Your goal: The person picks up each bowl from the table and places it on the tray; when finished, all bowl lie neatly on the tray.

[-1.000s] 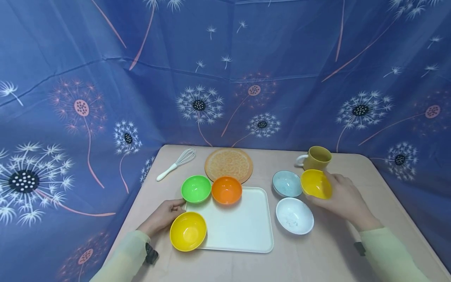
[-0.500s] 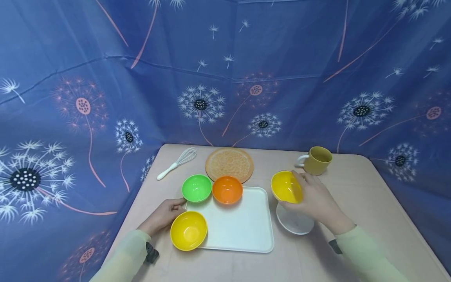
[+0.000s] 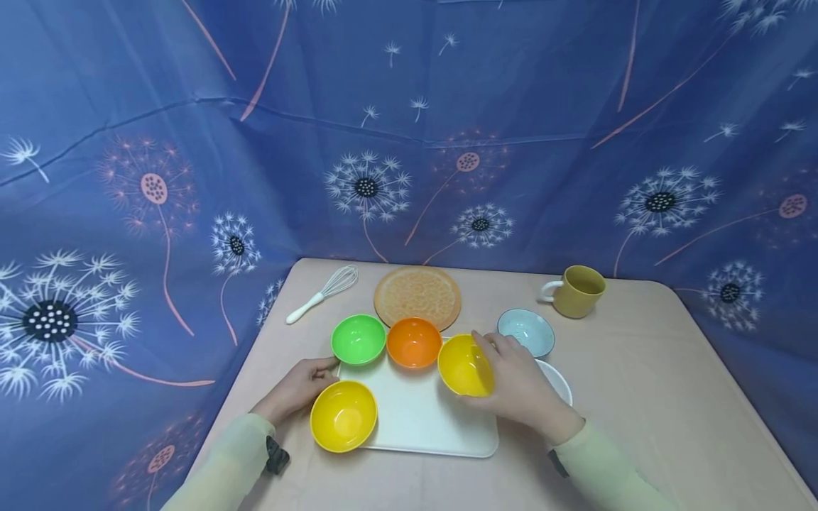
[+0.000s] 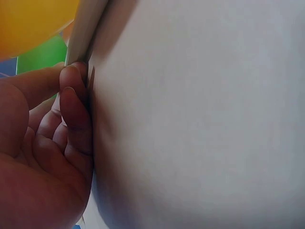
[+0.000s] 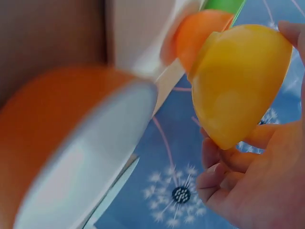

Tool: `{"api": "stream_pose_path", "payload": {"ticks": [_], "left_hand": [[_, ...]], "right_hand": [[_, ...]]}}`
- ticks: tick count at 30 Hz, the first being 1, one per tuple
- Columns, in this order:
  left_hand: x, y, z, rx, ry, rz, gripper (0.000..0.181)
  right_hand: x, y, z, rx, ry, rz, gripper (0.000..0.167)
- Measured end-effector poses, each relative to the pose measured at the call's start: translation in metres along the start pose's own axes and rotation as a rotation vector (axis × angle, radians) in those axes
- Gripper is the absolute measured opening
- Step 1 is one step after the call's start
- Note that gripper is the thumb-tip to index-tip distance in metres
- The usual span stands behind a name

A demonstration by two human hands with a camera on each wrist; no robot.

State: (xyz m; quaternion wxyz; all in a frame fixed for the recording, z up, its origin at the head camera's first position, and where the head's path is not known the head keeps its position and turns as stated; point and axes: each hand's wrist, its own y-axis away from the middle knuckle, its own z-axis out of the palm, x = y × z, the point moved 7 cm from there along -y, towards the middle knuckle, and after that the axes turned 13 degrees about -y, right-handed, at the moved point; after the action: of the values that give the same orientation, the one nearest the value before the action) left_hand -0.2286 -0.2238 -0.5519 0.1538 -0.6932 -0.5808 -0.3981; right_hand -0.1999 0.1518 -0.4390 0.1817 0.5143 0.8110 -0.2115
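Note:
My right hand (image 3: pixel 520 387) grips a yellow bowl (image 3: pixel 465 365) by its rim, tilted, above the right part of a white tray (image 3: pixel 422 426). In the right wrist view the fingers lie around the yellow bowl (image 5: pixel 238 81). My left hand (image 3: pixel 303 387) pinches the left edge of the tray; in the left wrist view its fingertips (image 4: pixel 74 105) meet that edge. A green bowl (image 3: pixel 358 341) and an orange bowl (image 3: pixel 414 344) sit side by side along the tray's far edge. A second yellow bowl (image 3: pixel 344 417) stands at the near left corner, beside my left hand.
A white bowl (image 3: pixel 557 383), partly behind my right hand, and a light blue bowl (image 3: pixel 529 331) stand right of the tray. Farther back are a mustard mug (image 3: pixel 577 292), a round pizza-like board (image 3: pixel 417 297) and a whisk (image 3: pixel 324 292). Blue dandelion cloth hangs behind.
My right hand has carried the yellow bowl leftward, from beside the light blue bowl to over the tray next to the orange bowl. The left hand has stayed at the tray's edge.

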Motion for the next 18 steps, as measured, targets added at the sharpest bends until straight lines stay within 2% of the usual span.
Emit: {"api": "stream_pose_path", "payload": {"ticks": [4,12,18], "left_hand": [[-0.001,-0.001,0.0,-0.011,0.007,0.005,0.058],[-0.002,-0.001,0.0,-0.007,0.015,-0.007,0.058],[-0.002,-0.001,0.001,-0.006,0.015,-0.003,0.058]], "right_hand": [[-0.013,0.004,0.013,-0.005,-0.019,-0.023,0.111],[-0.029,0.007,0.049,-0.114,-0.051,0.018,0.109],[-0.037,0.009,0.069,-0.134,-0.072,0.017,0.109]]}}
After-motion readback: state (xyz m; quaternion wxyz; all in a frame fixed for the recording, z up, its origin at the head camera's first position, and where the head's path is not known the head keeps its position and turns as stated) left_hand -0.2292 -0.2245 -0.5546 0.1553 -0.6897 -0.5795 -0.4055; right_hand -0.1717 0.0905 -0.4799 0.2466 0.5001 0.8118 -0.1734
